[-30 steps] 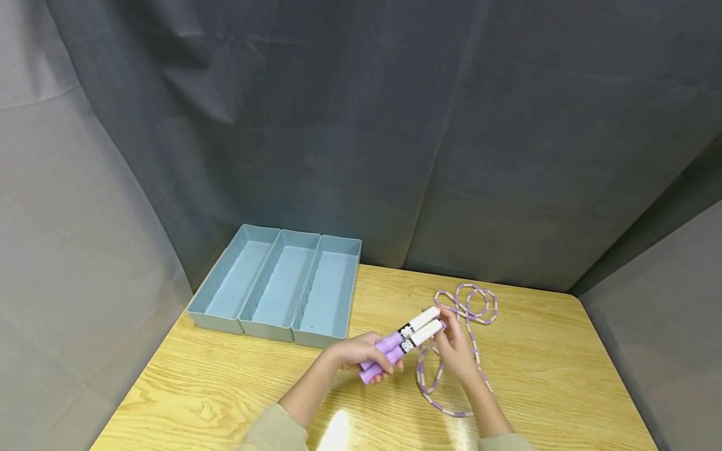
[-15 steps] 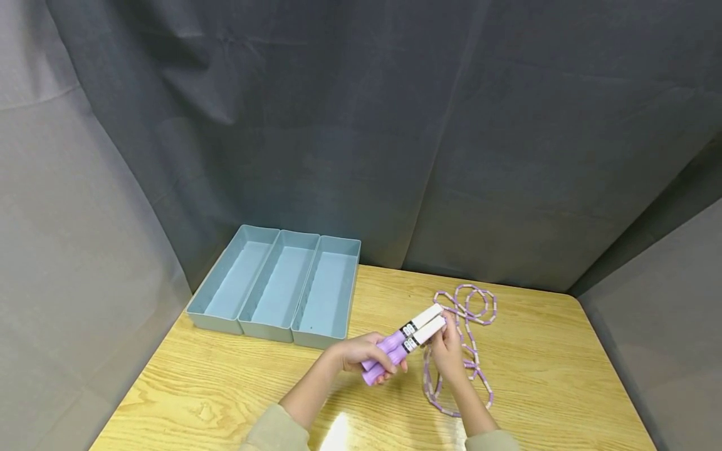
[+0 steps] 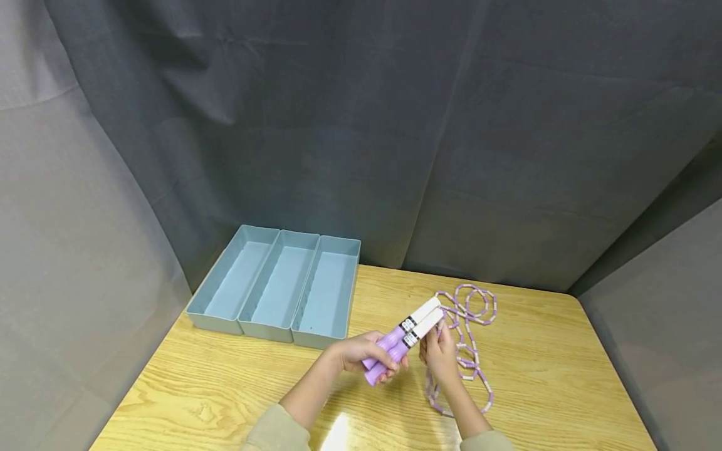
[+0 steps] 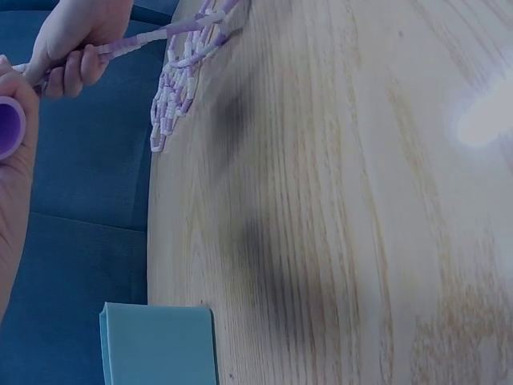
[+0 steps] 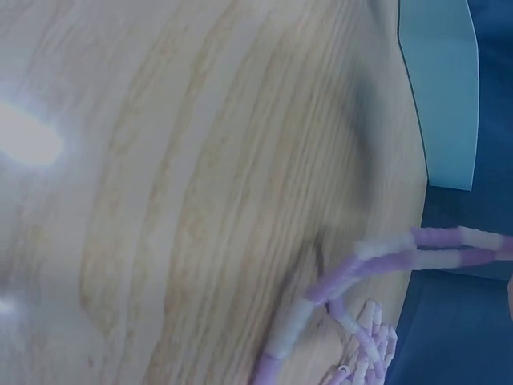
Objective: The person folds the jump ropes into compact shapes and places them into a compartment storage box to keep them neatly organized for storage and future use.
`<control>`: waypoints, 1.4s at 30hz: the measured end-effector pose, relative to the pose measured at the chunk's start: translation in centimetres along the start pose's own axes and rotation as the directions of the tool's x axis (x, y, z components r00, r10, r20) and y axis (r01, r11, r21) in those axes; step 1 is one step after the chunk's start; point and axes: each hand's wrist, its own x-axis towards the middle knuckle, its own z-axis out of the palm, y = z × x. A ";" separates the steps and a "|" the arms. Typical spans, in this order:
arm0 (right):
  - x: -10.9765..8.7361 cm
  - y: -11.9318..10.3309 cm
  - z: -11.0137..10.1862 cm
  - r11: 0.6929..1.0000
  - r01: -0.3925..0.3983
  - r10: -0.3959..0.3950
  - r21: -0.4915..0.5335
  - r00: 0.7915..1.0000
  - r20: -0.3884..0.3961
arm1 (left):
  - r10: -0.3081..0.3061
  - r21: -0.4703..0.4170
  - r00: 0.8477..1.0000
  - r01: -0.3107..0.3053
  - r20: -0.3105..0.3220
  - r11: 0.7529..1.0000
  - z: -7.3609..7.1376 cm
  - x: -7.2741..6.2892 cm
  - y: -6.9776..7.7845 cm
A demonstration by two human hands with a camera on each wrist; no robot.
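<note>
In the head view my left hand [image 3: 361, 354] grips two jump rope handles [image 3: 407, 332] side by side, lilac at the grip and white at the tip, tilted up to the right. Their open lilac end [image 4: 10, 127] shows in the left wrist view. My right hand [image 3: 442, 357] is just below the white tips; in the left wrist view it pinches the beaded cord [image 4: 148, 37]. Two purple-and-white strands [image 5: 437, 249] run from it in the right wrist view. The remaining cord [image 3: 476, 322] lies in loose loops on the table.
Three long blue-grey bins [image 3: 327, 294] stand side by side at the back left of the wooden table [image 3: 541, 363], with nothing visible in them. Dark grey cloth [image 3: 338, 125] hangs behind, and lighter cloth closes off both sides.
My right hand has shifted slightly left and down along the cord below the handle tips. The handles tilt a little steeper. Nearer loops of cord have moved on the table.
</note>
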 end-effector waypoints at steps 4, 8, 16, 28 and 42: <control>-0.2 0.0 0.1 1.000 0.009 -0.009 -0.002 1.000 0.008 | 0.011 -0.023 1.000 -0.011 -0.010 1.000 -0.1 0.0 0.2; -0.4 -0.1 0.1 0.998 0.059 -0.060 0.034 0.998 0.025 | 0.034 -0.053 0.999 -0.035 -0.012 0.998 -0.2 -0.1 0.3; -0.3 -1.2 0.4 0.998 0.055 -0.055 -0.021 0.998 -0.003 | 0.073 -0.096 0.997 -0.074 -0.015 0.993 -0.2 -0.2 0.6; -0.7 -3.0 0.9 0.980 -0.069 0.079 -0.185 0.996 0.051 | 0.125 -0.104 0.989 -0.132 -0.079 0.986 -0.3 0.0 1.0; -1.3 -1.1 0.6 0.916 -0.125 0.149 -0.380 0.988 0.033 | 0.213 -0.110 0.963 -0.232 -0.163 0.966 -0.7 0.0 1.6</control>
